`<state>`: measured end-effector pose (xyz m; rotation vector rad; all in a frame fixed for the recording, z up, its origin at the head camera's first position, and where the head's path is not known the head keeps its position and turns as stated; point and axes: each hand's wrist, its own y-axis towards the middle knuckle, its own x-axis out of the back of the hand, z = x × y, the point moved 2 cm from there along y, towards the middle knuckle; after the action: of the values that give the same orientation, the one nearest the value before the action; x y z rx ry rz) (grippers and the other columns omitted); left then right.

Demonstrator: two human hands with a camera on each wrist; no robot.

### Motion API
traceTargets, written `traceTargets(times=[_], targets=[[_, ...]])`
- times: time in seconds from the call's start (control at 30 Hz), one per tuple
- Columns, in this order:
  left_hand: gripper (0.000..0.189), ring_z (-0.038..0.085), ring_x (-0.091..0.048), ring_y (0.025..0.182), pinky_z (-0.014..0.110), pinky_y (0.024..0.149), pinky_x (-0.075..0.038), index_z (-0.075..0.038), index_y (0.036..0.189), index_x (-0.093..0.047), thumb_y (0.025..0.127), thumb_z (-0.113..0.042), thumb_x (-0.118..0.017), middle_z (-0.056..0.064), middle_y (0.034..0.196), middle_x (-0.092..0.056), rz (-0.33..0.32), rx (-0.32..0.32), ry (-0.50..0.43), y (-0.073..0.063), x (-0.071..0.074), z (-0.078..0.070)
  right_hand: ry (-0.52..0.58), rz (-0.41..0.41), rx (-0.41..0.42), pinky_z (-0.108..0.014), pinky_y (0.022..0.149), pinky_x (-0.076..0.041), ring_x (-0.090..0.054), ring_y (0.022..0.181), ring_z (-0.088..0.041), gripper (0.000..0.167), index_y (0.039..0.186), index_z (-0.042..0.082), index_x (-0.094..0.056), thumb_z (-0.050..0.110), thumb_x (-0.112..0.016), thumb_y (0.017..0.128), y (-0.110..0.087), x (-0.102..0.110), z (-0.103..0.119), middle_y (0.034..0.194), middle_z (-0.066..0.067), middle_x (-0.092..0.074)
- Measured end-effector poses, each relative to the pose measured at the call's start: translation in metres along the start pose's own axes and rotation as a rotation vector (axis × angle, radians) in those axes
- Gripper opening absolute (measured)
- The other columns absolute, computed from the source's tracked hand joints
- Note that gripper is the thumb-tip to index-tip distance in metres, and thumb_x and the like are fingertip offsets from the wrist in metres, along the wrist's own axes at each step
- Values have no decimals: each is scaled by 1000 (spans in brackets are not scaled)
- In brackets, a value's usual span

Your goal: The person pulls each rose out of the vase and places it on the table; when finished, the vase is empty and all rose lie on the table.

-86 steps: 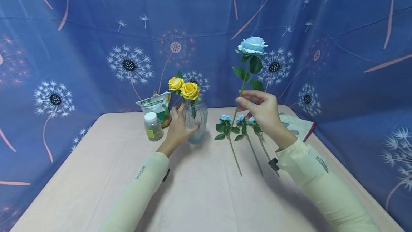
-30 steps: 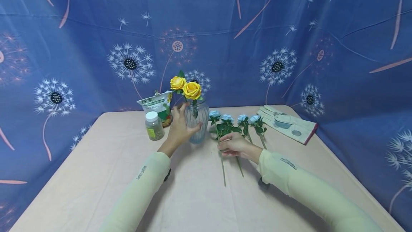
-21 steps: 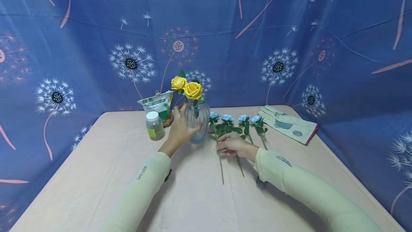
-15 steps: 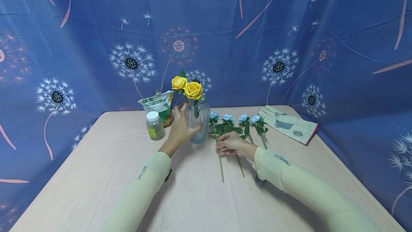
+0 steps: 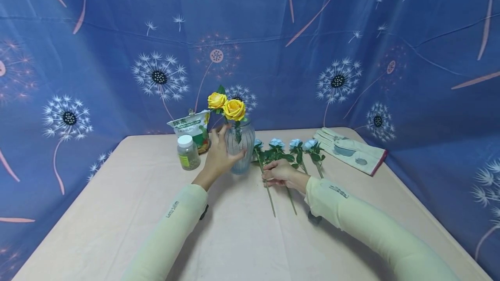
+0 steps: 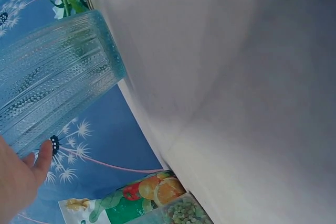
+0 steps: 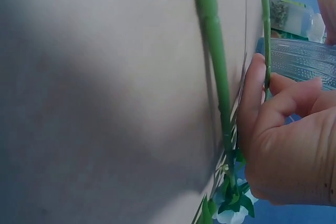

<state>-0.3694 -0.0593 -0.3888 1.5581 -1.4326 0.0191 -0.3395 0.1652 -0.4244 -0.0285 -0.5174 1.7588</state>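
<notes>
My left hand [image 5: 220,154] holds a clear ribbed glass vase [image 5: 247,140] from its left side, thumb in front. In the left wrist view the vase [image 6: 58,72] shows its bubbled glass. Two yellow roses [image 5: 234,110] stand in it, leaning left. Right of the vase, my right hand [image 5: 283,173] pinches the green stem of a light-blue rose [image 5: 271,200], low over the tabletop. In the right wrist view that stem [image 7: 266,24] runs between thumb and fingers. Several more blue roses [image 5: 310,144] lie beside it, stems toward me; my right hand partly covers them.
A white-capped jar [image 5: 188,156] and a clipped printed bag [image 5: 191,125] stand left of the vase. A pale work glove [image 5: 349,151] lies at the back right of the cloth-covered table [image 5: 129,211]. Blue dandelion-print curtain [image 5: 265,77] hangs behind.
The blue rose in my right hand has come down from upright in the air to beside the vase. Lately its lower stem end has swung slightly right. My left hand stays at the vase.
</notes>
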Motion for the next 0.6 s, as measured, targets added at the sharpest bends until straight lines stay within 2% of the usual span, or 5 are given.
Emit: traceTargets(times=[0.17,0.33,0.47,0.6], targets=[[92,38,-58,93,50,67,-55,-28,148,-19,80,-41,-79,23,134,-32,3,-2,-4,0,-3,2,-9,-11,-6,-16,40,-41,-72,67,-16,41,127,2,-63,5,-74,87,0,2,-2,91,-11,-75],[91,35,-58,83,47,61,-54,-28,148,-19,81,-41,-79,23,134,-32,-8,-10,-6,0,-3,2,-34,-18,21,-18,41,-45,-74,76,-21,42,126,5,-65,8,-76,86,-5,6,-1,93,-9,-75],[90,33,-57,76,43,57,-53,-28,148,-19,81,-40,-79,24,134,-32,-21,-25,-12,1,-1,2,-95,-31,70,-22,44,-48,-74,78,-23,43,127,4,-64,10,-76,86,-13,9,3,92,-9,-76],[90,33,-57,75,42,55,-52,-29,148,-19,82,-40,-79,24,134,-31,-20,-31,-15,1,-1,4,-175,-61,159,-31,49,-53,-73,79,-27,46,130,2,-61,10,-74,87,-21,11,11,94,-7,-75]])
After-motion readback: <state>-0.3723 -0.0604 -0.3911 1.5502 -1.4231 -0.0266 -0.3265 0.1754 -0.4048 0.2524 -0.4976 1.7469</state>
